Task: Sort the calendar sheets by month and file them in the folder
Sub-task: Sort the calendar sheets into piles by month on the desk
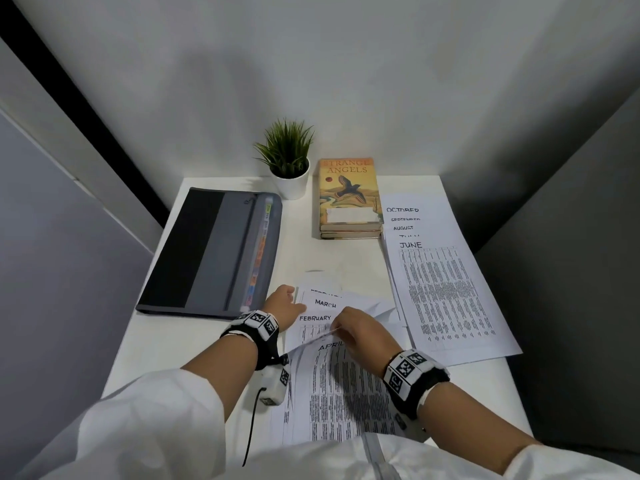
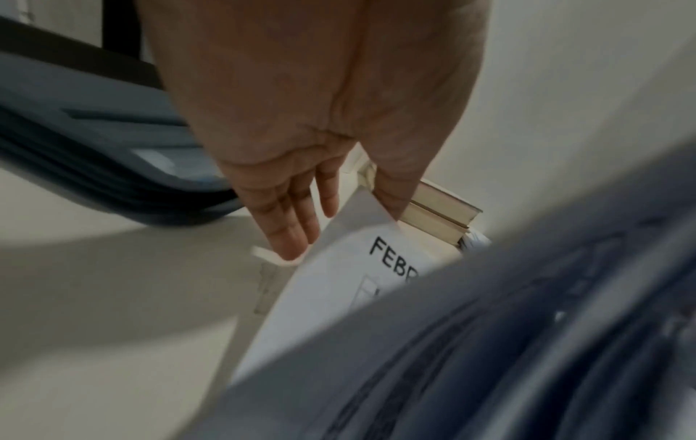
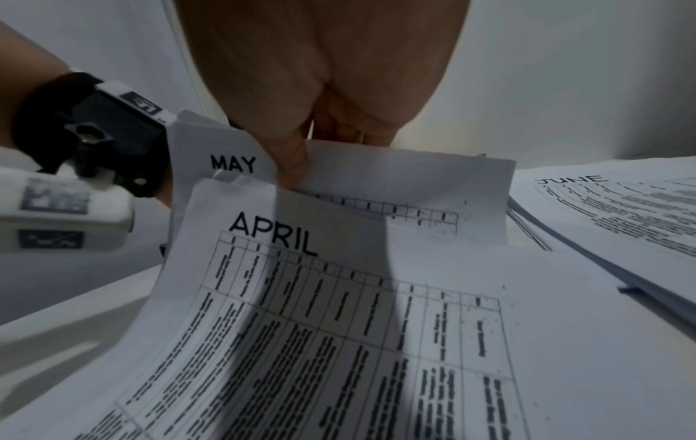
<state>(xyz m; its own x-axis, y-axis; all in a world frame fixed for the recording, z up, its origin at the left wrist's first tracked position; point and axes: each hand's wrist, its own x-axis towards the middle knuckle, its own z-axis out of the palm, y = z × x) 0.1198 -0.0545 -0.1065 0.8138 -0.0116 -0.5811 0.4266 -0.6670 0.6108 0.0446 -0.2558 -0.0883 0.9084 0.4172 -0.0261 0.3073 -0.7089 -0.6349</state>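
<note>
A loose fan of calendar sheets lies near the table's front: March (image 1: 325,303), February (image 1: 315,318) (image 2: 339,297) and April (image 1: 332,375) (image 3: 339,297). My left hand (image 1: 282,301) (image 2: 361,213) pinches the fan's upper left edge, thumb on top and straight fingers underneath. My right hand (image 1: 341,329) (image 3: 316,154) pinches the May sheet (image 3: 395,178) at its top edge and holds it raised over April. The grey and black folder (image 1: 207,251) (image 2: 94,148) lies shut at the left, coloured tabs showing along its edge.
On the right lies a stepped stack of sheets with June (image 1: 446,292) (image 3: 621,202) on top and the July to October headings showing above it. A pile of books (image 1: 348,195) (image 2: 440,214) and a potted plant (image 1: 289,161) stand at the back of the white table (image 1: 194,341).
</note>
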